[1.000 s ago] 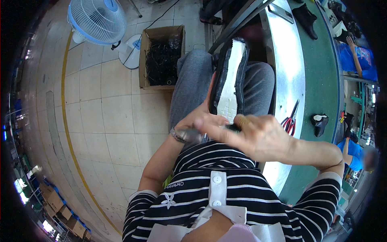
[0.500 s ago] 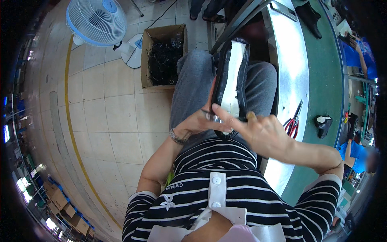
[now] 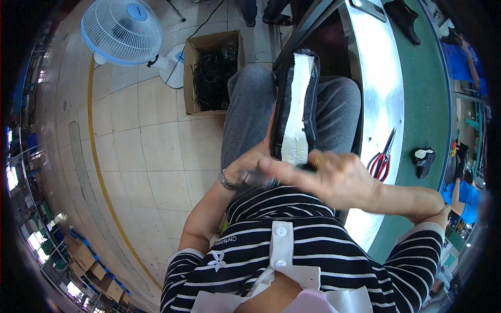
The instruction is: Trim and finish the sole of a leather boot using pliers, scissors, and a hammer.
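A black shoe upper [image 3: 283, 112] lies sole side up over my lap, its long white bottom [image 3: 298, 104] showing between black folded-in edges. From the left, my left hand [image 3: 254, 159] grips it near its close end, most fingers hidden beneath. My right hand [image 3: 334, 176] is closed around a hand tool with a shiny metal end [image 3: 257, 179], held across the shoe's near end. Motion blurs both hand and tool, and its exact kind cannot be made out. A bit of dark handle shows by the fingers.
Red-handled scissors [image 3: 380, 164] lie on the metal bench [image 3: 383, 99] to my right, with a phone [image 3: 369, 8] at its far end. Black shoes [image 3: 424, 160] rest on the green surface [image 3: 429, 99] beyond. Ahead left stand a carton [image 3: 189, 78] of black scraps and a fan [image 3: 122, 31].
My right hand has moved slightly toward me, and the tool's metal end has swung left and nearer, off the shoe's white bottom. My left hand keeps its hold.
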